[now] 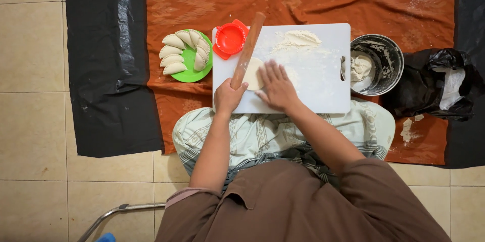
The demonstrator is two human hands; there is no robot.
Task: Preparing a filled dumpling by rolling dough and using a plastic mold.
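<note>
My left hand point(228, 96) grips the near end of a wooden rolling pin point(248, 45) that slants up across the left side of a white cutting board point(323, 95). A flat round of pale dough point(251, 73) lies under the pin. Fingers spread, my right hand point(275, 86) rests flat on the board, touching the right edge of that dough. Loose flour point(298, 39) is heaped at the board's far side.
A red dumpling press point(230, 38) sits at the board's far left corner. A green plate point(191, 73) holds several folded dumplings. A metal bowl point(386, 52) with dough stands right of the board, beside a black plastic bag point(429, 83). An orange cloth covers the floor.
</note>
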